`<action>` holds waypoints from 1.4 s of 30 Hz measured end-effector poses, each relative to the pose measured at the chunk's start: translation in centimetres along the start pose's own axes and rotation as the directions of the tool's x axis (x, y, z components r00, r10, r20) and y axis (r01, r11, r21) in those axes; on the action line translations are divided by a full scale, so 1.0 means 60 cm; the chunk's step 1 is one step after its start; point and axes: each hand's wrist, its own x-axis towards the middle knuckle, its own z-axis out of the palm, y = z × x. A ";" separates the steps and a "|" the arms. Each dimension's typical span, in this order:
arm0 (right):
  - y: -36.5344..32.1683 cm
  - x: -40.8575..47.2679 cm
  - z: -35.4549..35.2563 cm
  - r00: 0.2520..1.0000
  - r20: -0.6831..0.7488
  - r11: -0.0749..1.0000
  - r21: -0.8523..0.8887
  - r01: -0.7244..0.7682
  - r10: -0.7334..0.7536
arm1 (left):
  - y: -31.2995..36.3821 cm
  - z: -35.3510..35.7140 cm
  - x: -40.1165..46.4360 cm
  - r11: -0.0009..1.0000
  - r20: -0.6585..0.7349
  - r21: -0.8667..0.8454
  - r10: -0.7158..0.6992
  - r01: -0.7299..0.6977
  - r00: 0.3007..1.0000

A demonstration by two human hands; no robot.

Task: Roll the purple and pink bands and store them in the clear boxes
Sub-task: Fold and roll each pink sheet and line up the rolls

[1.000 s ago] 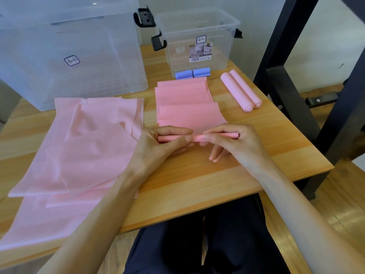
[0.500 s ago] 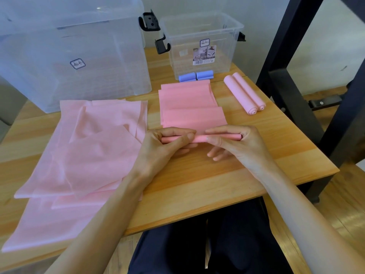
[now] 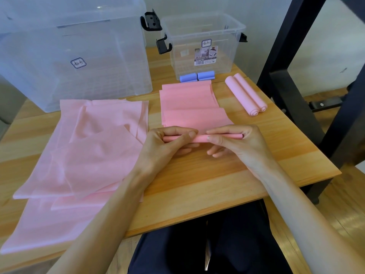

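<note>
Head view is looking down on a wooden table (image 3: 197,178) where both hands are meeting at the centre. The left hand (image 3: 166,145) is curling its thumb and fingers around the left end of a thin pink roll (image 3: 199,138), and the right hand (image 3: 237,143) is pinching the right end the same way, with its lower fingers lying loosely on the wood. That roll is the near edge of a pink band (image 3: 189,107) that is stretching flat away toward twelve o'clock. At nine o'clock from the hands, a loose pile of paler pink bands (image 3: 79,155) is spreading over the left side of the table and hanging past its near edge. At one o'clock, two finished pink rolls (image 3: 245,93) are lying side by side, touching each other. At twelve o'clock, two purple rolls (image 3: 196,76) are sitting end to end against the front of a small clear box (image 3: 203,46). A large clear box (image 3: 75,52) is standing at eleven o'clock. Dark trousers (image 3: 197,244) are showing below the table edge at six o'clock, and a black frame (image 3: 286,62) is rising at two o'clock.
</note>
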 end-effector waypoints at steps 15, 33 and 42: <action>0.006 -0.001 -0.002 1.000 0.028 0.999 -0.043 0.013 -0.011 | 0.000 -0.002 0.000 0.999 0.000 0.025 0.039 -0.039 0.999; 0.006 -0.007 -0.003 0.999 0.044 0.998 -0.057 0.034 -0.032 | -0.001 -0.006 -0.005 0.999 0.036 0.001 0.047 -0.048 0.998; 0.008 -0.009 -0.003 0.999 0.031 0.999 -0.036 0.034 -0.033 | -0.004 -0.006 -0.008 0.998 0.064 0.043 0.034 -0.037 0.997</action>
